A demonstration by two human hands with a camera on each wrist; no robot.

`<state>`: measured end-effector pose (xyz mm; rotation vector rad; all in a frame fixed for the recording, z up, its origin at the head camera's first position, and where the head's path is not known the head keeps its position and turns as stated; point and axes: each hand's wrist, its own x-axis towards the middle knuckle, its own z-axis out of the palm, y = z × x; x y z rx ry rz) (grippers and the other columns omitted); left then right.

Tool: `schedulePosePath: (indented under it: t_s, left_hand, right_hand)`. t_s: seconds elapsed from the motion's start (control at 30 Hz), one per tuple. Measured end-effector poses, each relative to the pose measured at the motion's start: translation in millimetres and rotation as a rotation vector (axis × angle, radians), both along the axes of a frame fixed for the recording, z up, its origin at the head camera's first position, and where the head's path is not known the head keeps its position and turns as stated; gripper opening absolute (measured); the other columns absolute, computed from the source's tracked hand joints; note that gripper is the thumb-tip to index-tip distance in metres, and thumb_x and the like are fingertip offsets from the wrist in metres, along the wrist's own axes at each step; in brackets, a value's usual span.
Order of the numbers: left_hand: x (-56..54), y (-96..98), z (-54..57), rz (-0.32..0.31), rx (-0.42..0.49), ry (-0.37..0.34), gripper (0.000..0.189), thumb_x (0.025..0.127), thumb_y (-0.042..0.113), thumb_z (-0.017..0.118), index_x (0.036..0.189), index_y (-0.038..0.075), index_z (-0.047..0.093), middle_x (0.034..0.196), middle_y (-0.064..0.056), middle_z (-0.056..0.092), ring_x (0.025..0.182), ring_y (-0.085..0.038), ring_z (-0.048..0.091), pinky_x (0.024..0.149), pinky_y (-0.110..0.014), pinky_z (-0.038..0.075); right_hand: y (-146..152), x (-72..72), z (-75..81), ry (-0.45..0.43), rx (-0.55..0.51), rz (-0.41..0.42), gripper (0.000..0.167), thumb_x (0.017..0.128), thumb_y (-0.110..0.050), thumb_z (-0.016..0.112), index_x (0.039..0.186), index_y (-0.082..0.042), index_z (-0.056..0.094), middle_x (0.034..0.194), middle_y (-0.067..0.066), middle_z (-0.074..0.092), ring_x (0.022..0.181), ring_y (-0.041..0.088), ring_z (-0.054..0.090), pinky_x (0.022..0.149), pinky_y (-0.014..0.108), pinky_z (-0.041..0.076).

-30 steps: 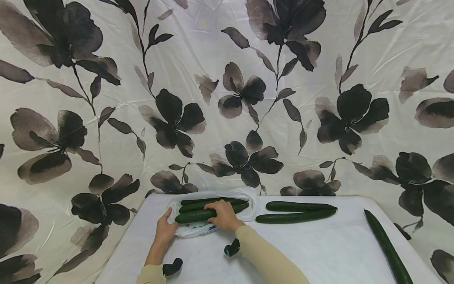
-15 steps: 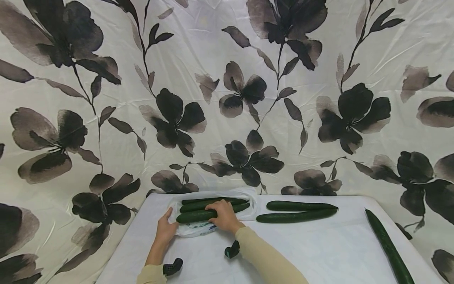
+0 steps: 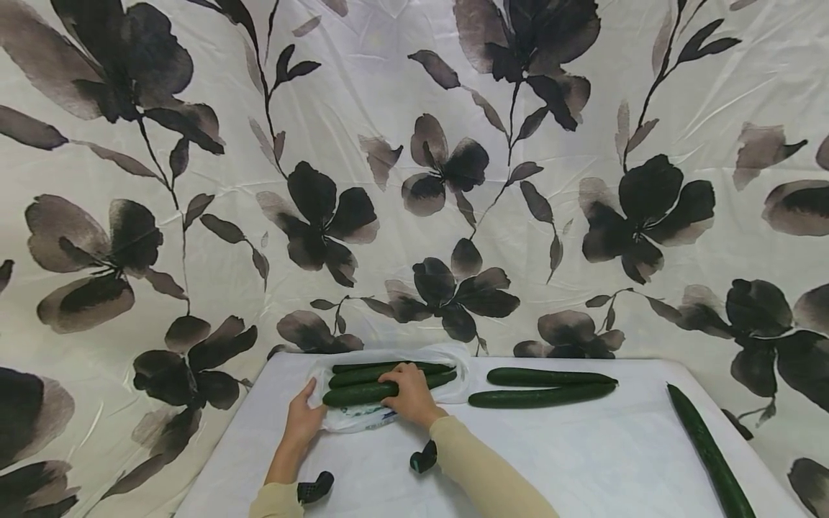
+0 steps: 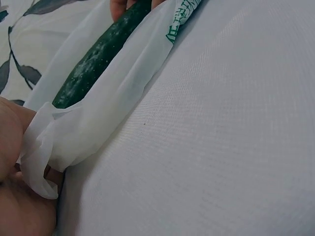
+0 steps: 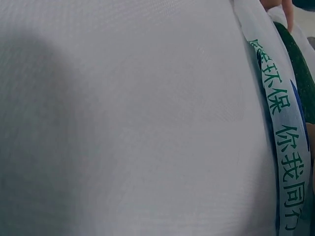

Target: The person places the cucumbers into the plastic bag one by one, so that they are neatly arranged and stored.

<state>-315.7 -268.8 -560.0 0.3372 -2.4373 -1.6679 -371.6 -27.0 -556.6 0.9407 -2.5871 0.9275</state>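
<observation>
Three dark green cucumbers lie side by side in a thin white plastic bag at the back left of the table. My right hand grips the nearest cucumber from above, fingers over its middle. At the bag's left end, my left hand holds the plastic by that cucumber's tip. The left wrist view shows bag film pinched between the left thumb and fingers. Green printed characters run along the bag's front edge in the right wrist view, where most of the right hand is out of frame.
Two more cucumbers, a rear one and a front one, lie right of the bag. Another cucumber lies lengthwise along the table's right side. Behind the white-covered table hangs a floral cloth.
</observation>
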Motion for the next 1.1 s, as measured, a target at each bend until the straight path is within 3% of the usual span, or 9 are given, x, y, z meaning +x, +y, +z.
schedulePosePath:
  t_s: [0.23, 0.43, 0.57, 0.67, 0.9, 1.1]
  left_hand:
    - [1.3, 1.2, -2.2, -0.01, -0.018, -0.006, 0.073, 0.083, -0.011, 0.049, 0.151, -0.005, 0.021, 0.154, -0.03, 0.017, 0.143, -0.045, 0.009, 0.114, -0.054, 0.012]
    - [3.9, -2.9, -7.6, -0.054, -0.061, -0.008, 0.071, 0.082, -0.01, 0.046, 0.151, 0.0, 0.029, 0.155, -0.027, 0.022, 0.143, -0.044, 0.011, 0.114, -0.057, 0.012]
    - [2.4, -7.6, -7.0, -0.078, -0.097, -0.003, 0.069, 0.081, -0.011, 0.045, 0.148, 0.002, 0.036, 0.154, -0.027, 0.025, 0.143, -0.044, 0.013, 0.113, -0.06, 0.013]
    - [-1.9, -10.0, -3.2, -0.101, -0.127, 0.002, 0.069, 0.08, -0.012, 0.044, 0.147, 0.002, 0.037, 0.154, -0.027, 0.025, 0.142, -0.045, 0.013, 0.112, -0.062, 0.014]
    - [-14.9, -14.2, 13.2, -0.2, -0.225, 0.02, 0.078, 0.074, -0.014, 0.047, 0.15, -0.001, 0.03, 0.151, -0.031, 0.025, 0.141, -0.047, 0.015, 0.111, -0.062, 0.016]
    - [-22.8, -17.0, 22.7, -0.299, -0.32, -0.012, 0.079, 0.072, -0.011, 0.051, 0.148, -0.004, 0.032, 0.144, -0.039, 0.029, 0.136, -0.053, 0.022, 0.107, -0.064, 0.024]
  right_hand:
    - [9, -1.2, -6.3, -0.025, -0.027, -0.01, 0.036, 0.079, -0.034, 0.081, 0.111, -0.021, 0.072, 0.105, -0.004, 0.059, 0.102, 0.018, 0.051, 0.097, 0.046, 0.039]
    - [31, 0.3, -9.1, 0.01, -0.04, -0.034, 0.034, 0.08, -0.038, 0.08, 0.106, -0.019, 0.073, 0.103, -0.004, 0.061, 0.1, 0.02, 0.053, 0.094, 0.049, 0.04]
    - [49, -3.4, -6.1, 0.025, -0.022, -0.068, 0.039, 0.082, -0.041, 0.077, 0.112, -0.017, 0.07, 0.11, 0.0, 0.06, 0.103, 0.022, 0.054, 0.093, 0.047, 0.041]
    - [61, -9.8, -0.2, 0.015, 0.006, -0.109, 0.052, 0.083, -0.044, 0.075, 0.124, -0.013, 0.064, 0.123, 0.006, 0.058, 0.115, 0.026, 0.052, 0.098, 0.049, 0.04]
    - [82, -28.3, 22.6, -0.162, 0.103, -0.132, 0.09, 0.079, -0.055, 0.074, 0.148, -0.009, 0.04, 0.153, 0.014, 0.033, 0.139, 0.033, 0.032, 0.107, 0.06, 0.028]
    - [101, -35.5, 33.8, -0.251, 0.133, -0.116, 0.083, 0.083, -0.057, 0.068, 0.146, -0.009, 0.043, 0.155, 0.017, 0.028, 0.142, 0.037, 0.025, 0.105, 0.064, 0.029]
